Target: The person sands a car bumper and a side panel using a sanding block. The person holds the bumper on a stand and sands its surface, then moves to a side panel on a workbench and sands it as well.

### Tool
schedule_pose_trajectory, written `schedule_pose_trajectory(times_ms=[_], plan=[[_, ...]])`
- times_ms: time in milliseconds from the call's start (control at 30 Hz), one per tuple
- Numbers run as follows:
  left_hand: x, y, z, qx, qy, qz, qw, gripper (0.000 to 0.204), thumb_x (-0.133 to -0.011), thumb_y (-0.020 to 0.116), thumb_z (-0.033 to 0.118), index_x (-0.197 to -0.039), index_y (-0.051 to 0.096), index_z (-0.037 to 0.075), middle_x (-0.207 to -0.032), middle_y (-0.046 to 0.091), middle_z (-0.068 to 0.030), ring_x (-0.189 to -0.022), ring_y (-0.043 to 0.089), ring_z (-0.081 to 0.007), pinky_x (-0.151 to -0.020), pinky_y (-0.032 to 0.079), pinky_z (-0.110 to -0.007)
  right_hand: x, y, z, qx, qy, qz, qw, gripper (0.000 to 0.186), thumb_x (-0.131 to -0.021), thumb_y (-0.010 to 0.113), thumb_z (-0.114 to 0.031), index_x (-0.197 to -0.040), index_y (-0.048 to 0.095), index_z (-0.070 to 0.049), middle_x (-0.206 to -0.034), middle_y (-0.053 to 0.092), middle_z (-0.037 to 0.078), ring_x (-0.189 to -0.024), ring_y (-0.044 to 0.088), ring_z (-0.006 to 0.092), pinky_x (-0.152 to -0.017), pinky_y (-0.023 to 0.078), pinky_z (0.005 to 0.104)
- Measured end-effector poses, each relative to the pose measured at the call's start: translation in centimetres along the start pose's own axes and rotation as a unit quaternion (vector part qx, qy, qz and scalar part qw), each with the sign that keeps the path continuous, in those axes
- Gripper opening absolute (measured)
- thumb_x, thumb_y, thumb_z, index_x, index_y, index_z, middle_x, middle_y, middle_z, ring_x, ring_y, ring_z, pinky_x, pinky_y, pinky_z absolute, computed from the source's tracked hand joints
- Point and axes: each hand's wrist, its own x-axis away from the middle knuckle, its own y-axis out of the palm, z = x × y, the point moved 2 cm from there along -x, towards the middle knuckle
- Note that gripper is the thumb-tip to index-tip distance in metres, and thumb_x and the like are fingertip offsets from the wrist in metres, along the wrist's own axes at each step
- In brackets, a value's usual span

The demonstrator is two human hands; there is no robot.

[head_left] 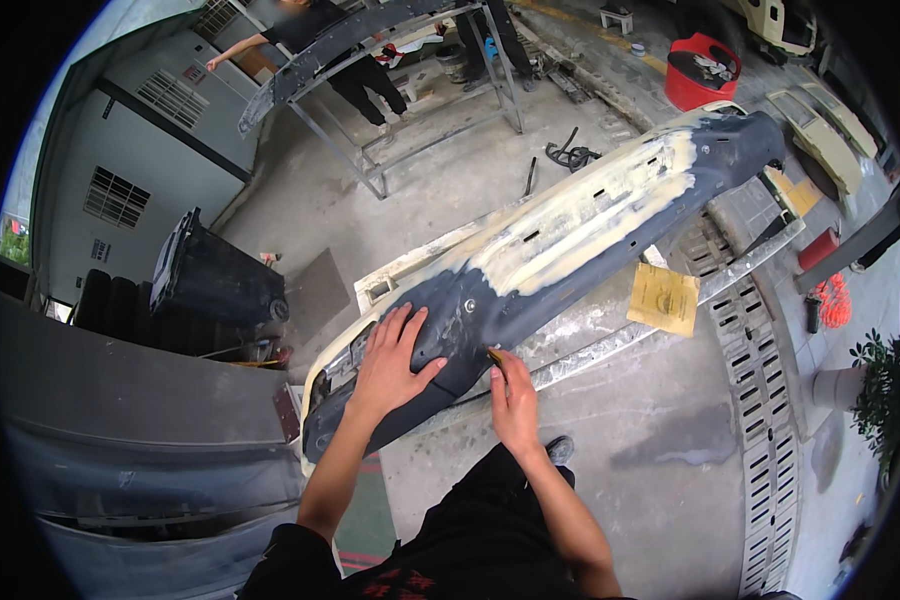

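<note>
A long car bumper, dark grey with pale cream filler patches, lies diagonally across a pale frame. My left hand rests on its dark near section, fingers apart and lying flat, nothing held. At the bumper's lower edge, to the right, my right hand has its fingers closed round a small yellow and dark piece, too small to identify, which touches the bumper. A yellow square sheet sits on the frame beside the bumper.
Two people stand behind a metal stand. A black wheelie bin and stacked tyres stand left, above grey panels. A red tub is at back right. A drain grate and potted plant line the right.
</note>
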Motion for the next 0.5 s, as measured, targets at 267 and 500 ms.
schedule_pose_trajectory(times_ms=[267, 500], plan=[[-2.0, -0.6, -3.6, 0.088, 0.11, -0.115, 0.983, 0.092, -0.082, 0.077, 0.047, -0.157, 0.035, 0.014, -0.163, 0.029, -0.0176, -0.15, 0.028, -0.0404, -0.122, 0.024, -0.053, -3.7, 5.6, -1.2, 0.073, -0.049, 0.148, 0.985, 0.028, -0.1, 0.053, -0.005, -0.125, 0.062, 0.006, -0.122, 0.063, 0.023, -0.115, 0.055, 0.041, -0.102, 0.043, 0.0468], [-1.5, 0.0, -4.9, 0.098, 0.136, -0.09, 0.982, 0.09, -0.083, 0.076, 0.044, -0.156, 0.036, 0.01, -0.162, 0.029, -0.0226, -0.15, 0.026, -0.0427, -0.122, 0.021, -0.056, -4.4, 9.0, -1.3, 0.104, -0.015, 0.186, 0.977, 0.033, -0.099, 0.054, -0.001, -0.131, 0.058, 0.006, -0.123, 0.063, 0.024, -0.115, 0.057, 0.0412, -0.1, 0.046, 0.047]])
